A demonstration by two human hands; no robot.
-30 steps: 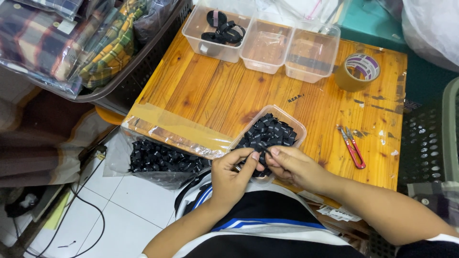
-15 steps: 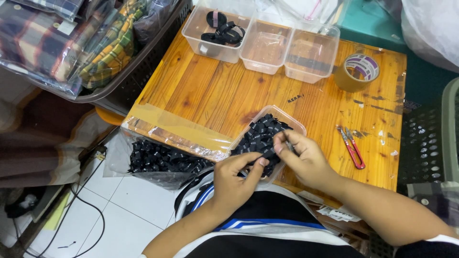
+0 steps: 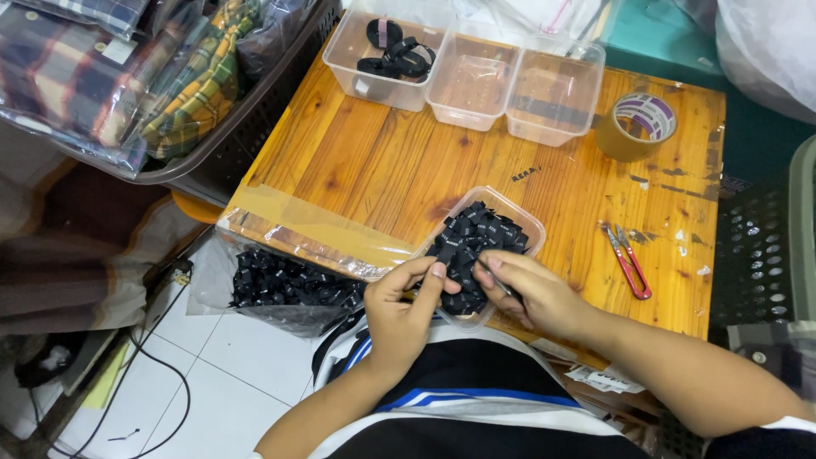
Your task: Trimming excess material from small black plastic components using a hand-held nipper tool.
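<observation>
Left hand (image 3: 406, 308): fingertips pinched on a small black fabric tag at the tub's near rim.
Right hand (image 3: 533, 291): fingers together, gripping a thin metal tool.
Tub: clear plastic tub (image 3: 507, 211) heaped with black tags (image 3: 472, 242), overhanging the wooden table's (image 3: 382, 170) near edge.
Risk: a nudge could tip it, spilling tags.

Both hands, left (image 3: 406, 308) and right (image 3: 534, 293), pinch small black labels (image 3: 473, 240) over a clear plastic tub (image 3: 534, 229) on the wooden counter (image 3: 382, 161); red snips (image 3: 627, 262) lie just beside

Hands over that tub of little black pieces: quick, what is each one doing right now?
Left hand: fingers curled at the near rim of the clear tub, pinching among the black pieces.
Right hand: pinching one small black piece over the tub.
</observation>
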